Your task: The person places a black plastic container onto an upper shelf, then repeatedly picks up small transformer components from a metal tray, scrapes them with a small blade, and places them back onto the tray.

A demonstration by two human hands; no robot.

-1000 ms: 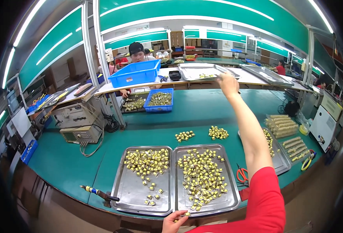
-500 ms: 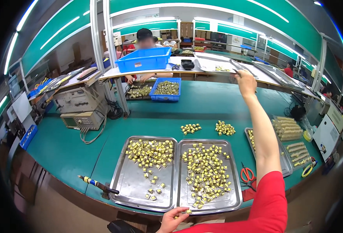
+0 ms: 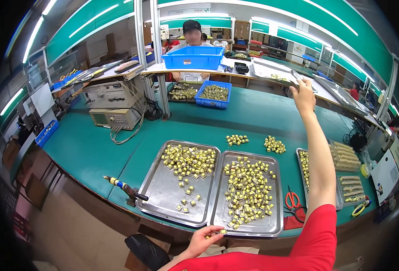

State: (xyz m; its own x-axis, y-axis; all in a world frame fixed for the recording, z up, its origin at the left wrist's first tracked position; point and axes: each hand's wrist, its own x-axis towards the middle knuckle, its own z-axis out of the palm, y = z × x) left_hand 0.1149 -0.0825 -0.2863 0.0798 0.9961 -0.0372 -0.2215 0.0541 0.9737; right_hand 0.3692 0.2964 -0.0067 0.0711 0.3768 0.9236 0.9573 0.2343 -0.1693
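Observation:
My right hand (image 3: 303, 96) is stretched far up to the raised shelf and grips the edge of a metal tray (image 3: 298, 77) lying there. My left hand (image 3: 205, 239) rests at the near table edge, pinching a small yellow component (image 3: 222, 231) just below the right steel tray (image 3: 274, 226). That tray holds several yellow components (image 3: 247, 189). The left steel tray (image 3: 158, 194) holds another heap (image 3: 188, 158) toward its far end.
Two loose piles of components (image 3: 237, 140) (image 3: 274, 144) lie on the green table (image 3: 91, 149). Red scissors (image 3: 292, 198), a third tray (image 3: 298, 153) and part strips sit right. A soldering tool (image 3: 125, 187) lies front left. A person sits behind a blue bin (image 3: 195, 56).
The view has shifted, so the shelf and the person opposite look closer. My right hand has stayed raised at the shelf tray. The left hand remains at the table edge.

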